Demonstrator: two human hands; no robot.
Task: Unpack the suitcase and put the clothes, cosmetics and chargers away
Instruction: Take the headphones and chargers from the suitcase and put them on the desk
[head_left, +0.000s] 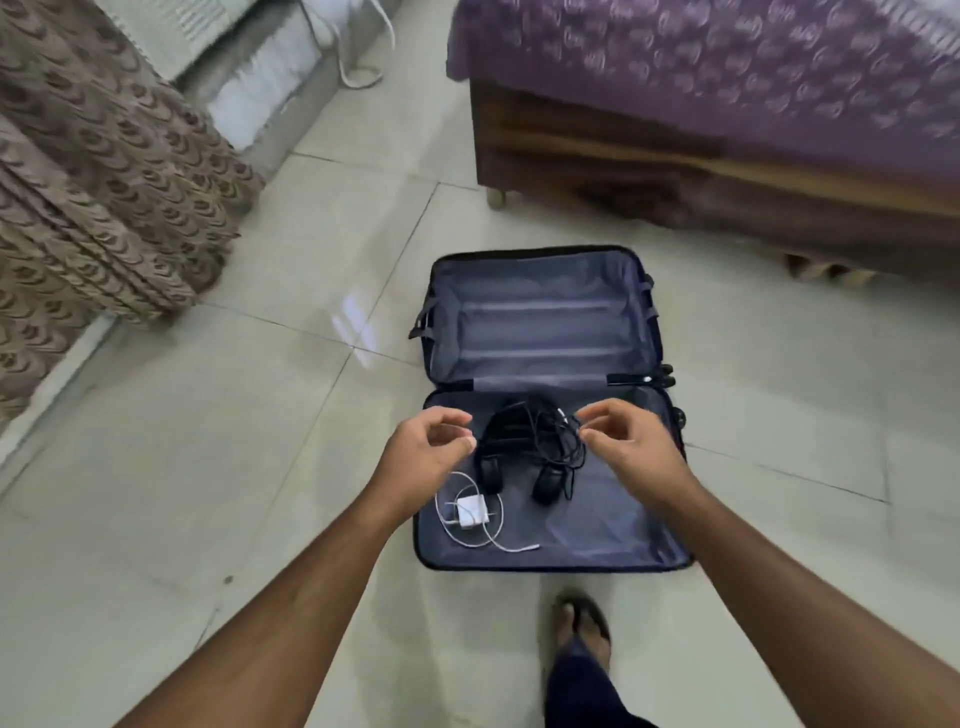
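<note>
Pale tiled floor, wooden bed with purple cover upper right, brown patterned curtain upper left

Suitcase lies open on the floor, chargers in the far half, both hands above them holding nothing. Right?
Not quite. In the head view the white charger and black chargers lie in the suitcase's near half; the far half holds nothing. Left hand and right hand do hover above, holding nothing.

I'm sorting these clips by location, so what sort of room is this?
Most likely a bedroom in a home. A bed with a wooden base and a purple patterned bedspread stands at the top right, brown patterned curtains hang at the left, and an open suitcase lies on the tiled floor.
</note>
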